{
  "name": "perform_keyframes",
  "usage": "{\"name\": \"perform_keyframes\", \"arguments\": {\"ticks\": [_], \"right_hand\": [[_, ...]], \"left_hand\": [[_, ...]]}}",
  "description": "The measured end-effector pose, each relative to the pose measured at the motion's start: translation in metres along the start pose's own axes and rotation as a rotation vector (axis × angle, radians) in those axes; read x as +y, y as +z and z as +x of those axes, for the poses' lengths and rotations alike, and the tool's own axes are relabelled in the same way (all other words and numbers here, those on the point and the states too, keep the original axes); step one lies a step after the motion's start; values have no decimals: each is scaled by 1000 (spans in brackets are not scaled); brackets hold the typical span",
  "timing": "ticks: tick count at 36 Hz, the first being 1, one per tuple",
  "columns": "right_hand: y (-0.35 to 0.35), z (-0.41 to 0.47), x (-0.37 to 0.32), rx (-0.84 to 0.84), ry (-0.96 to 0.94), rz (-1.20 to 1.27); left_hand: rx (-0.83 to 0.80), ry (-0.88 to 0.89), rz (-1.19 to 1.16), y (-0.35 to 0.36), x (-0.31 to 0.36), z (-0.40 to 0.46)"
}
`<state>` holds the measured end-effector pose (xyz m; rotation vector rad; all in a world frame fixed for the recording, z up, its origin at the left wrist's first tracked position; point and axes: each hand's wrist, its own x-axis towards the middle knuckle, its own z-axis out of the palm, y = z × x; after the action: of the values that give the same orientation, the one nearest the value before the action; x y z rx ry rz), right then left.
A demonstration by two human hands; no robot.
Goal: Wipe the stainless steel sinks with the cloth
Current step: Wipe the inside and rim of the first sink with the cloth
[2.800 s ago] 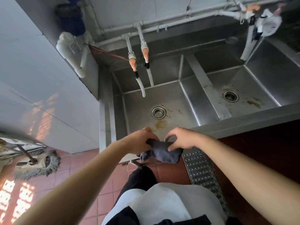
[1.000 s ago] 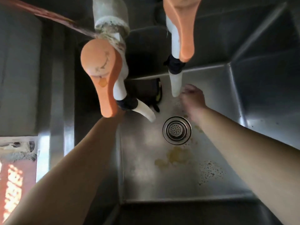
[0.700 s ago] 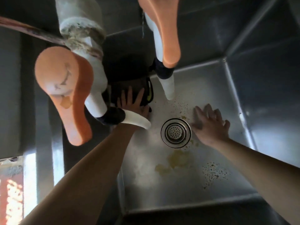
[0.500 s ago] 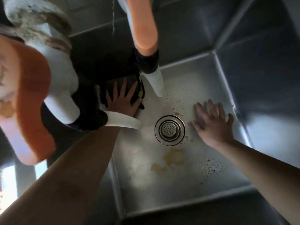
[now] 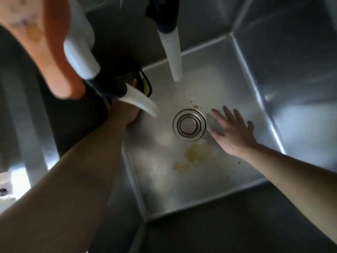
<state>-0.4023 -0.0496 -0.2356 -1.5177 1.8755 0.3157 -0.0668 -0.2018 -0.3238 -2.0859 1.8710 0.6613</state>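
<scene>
Fingers of your right hand (image 5: 235, 132) lie spread flat on the sink (image 5: 182, 189) floor beside the drain (image 5: 189, 124). Your left hand (image 5: 127, 114) sits on the dark cloth (image 5: 144, 84) under a spout (image 5: 140, 103); its grip is hidden, cannot tell.

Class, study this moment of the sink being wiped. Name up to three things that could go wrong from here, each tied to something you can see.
1. The yellow stains lie near the drain, away from the cloth in the back corner, so they may get missed.
2. The spouts hang close to the head; leaning in could bump them.
3. The right hand is spread bare on the grimy floor, picking up dirt.
</scene>
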Motion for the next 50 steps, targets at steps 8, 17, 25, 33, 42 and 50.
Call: {"name": "perform_keyframes", "arguments": {"ticks": [8,17,25,33,42,50], "right_hand": [[-6,-76,-23,-183,-133,-81],[-7,-164,-18,-354,-87,-269],[-27,-199,17,-217,15,-315],[-49,-211,42,-286,-74,-285],[-44,-225,67,-63,-300,-297],[-43,-226,68,19,-318,-195]], "left_hand": [[-116,41,18,-3,17,-67],[-388,98,79,57,21,-206],[-706,218,189,79,13,-297],[-726,274,254,83,14,-299],[-548,484,301,105,55,-288],[-332,265,38,119,156,-260]]}}
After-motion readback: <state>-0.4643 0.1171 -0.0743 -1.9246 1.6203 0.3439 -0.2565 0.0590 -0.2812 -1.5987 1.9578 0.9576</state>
